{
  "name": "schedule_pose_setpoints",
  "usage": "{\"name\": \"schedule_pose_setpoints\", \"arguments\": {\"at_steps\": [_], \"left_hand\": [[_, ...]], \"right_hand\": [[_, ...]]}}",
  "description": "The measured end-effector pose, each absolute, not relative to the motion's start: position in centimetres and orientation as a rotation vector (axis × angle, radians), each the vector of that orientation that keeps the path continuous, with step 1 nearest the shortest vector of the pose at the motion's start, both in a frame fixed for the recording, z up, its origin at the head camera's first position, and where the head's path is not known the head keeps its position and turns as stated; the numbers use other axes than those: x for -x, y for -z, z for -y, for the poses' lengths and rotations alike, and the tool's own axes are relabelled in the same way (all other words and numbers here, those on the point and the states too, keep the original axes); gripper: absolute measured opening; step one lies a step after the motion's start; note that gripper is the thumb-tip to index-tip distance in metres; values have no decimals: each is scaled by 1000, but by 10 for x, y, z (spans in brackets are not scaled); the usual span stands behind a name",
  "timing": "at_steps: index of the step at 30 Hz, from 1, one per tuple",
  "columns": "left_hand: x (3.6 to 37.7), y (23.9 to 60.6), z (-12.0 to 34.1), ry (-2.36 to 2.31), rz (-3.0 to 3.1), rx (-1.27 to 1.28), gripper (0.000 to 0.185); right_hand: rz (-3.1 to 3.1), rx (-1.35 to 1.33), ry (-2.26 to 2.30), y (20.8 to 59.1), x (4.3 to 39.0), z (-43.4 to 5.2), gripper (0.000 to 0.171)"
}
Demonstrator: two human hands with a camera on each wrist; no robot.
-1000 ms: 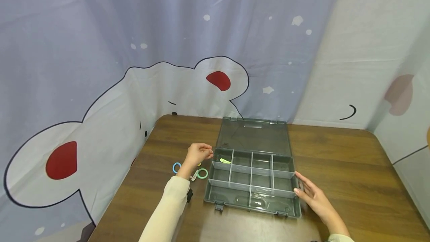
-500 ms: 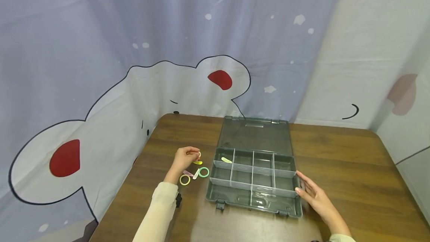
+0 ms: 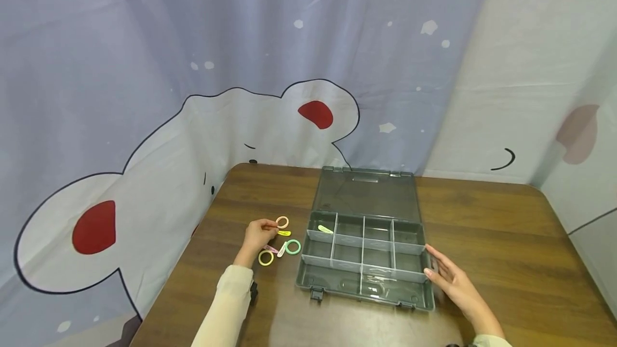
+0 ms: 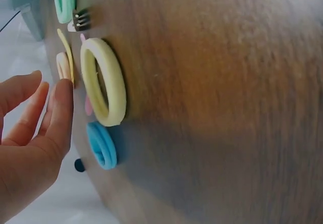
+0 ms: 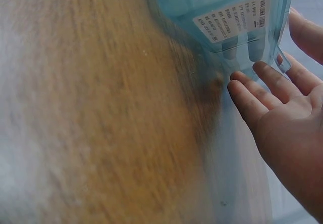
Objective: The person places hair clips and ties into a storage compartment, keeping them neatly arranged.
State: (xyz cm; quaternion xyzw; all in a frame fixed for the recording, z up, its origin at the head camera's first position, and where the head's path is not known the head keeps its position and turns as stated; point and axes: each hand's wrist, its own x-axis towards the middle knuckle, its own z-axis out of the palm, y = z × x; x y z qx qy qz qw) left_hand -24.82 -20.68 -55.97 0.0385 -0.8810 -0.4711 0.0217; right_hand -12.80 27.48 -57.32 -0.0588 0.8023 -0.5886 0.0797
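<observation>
The small peach-pink elastic hair ring [image 3: 282,222] lies on the brown wooden surface [image 3: 482,229] just left of the open grey-green plastic compartment box [image 3: 365,256], at the fingertips of the left hand [image 3: 257,233]; whether the fingers pinch it or only touch it cannot be told. In the left wrist view those fingers are nearly straight and close together. Near this hand lie a yellow elastic ring [image 3: 265,257], a mint-green elastic ring [image 3: 292,247], a yellow hair clip [image 3: 284,233] and, seen from the wrist, a blue elastic ring [image 4: 102,146]. A yellow-green clip [image 3: 325,228] sits in the box's far-left compartment. The right hand [image 3: 453,283] rests flat, fingers relaxed, against the box's right near corner
</observation>
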Motion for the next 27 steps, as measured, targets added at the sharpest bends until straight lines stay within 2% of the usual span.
{"name": "schedule_pose_setpoints", "arguments": {"at_steps": [16,27], "left_hand": [[256,569,196,1331,2840,-163,12],[254,572,195,1272,2845,-74,13]], "right_hand": [[-2428,198,1742,571,129,-275,61],[-2423,201,1749,574,129,-275,61]]}}
